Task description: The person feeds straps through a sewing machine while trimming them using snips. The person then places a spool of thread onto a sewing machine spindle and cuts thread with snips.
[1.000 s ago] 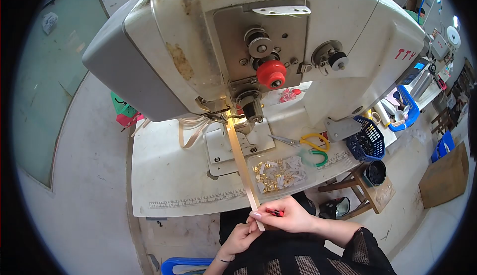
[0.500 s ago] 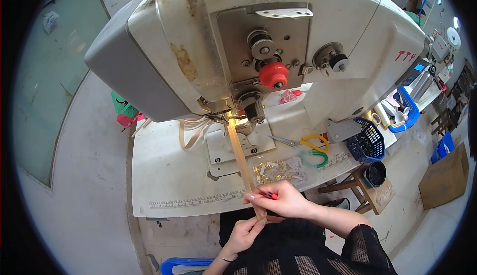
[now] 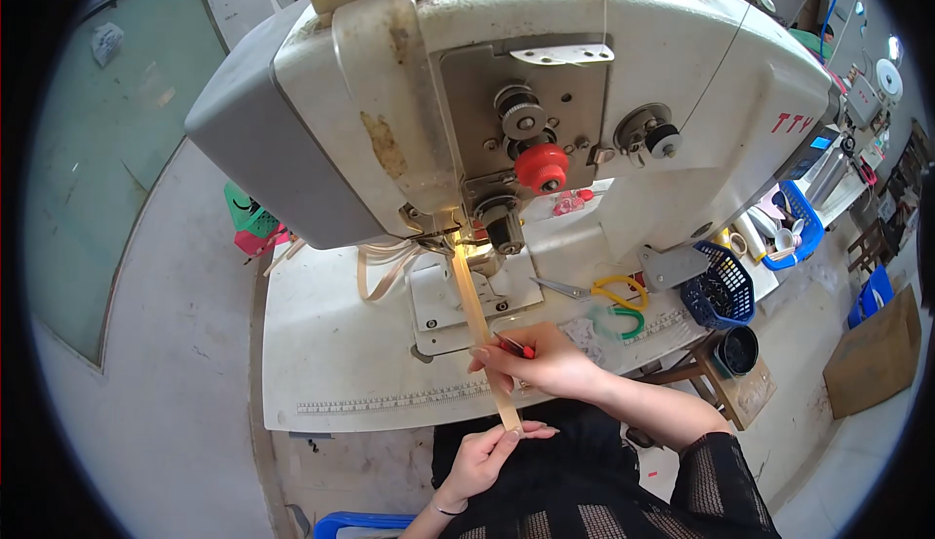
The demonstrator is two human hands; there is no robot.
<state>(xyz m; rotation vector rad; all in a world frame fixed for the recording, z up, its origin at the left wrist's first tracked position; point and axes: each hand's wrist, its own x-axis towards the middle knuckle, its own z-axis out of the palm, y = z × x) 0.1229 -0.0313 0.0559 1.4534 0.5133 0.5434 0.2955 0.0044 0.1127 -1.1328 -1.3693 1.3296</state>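
White tabletop point(image 3: 341, 354), left hand point(image 3: 477, 462), right hand point(image 3: 550, 364), each grip pinching beige strap point(image 3: 473, 300)

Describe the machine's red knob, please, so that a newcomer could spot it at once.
Find the large white sewing machine, then the metal plate on its front. The knob sits low on that plate, below a silvery dial. It alone there is red.
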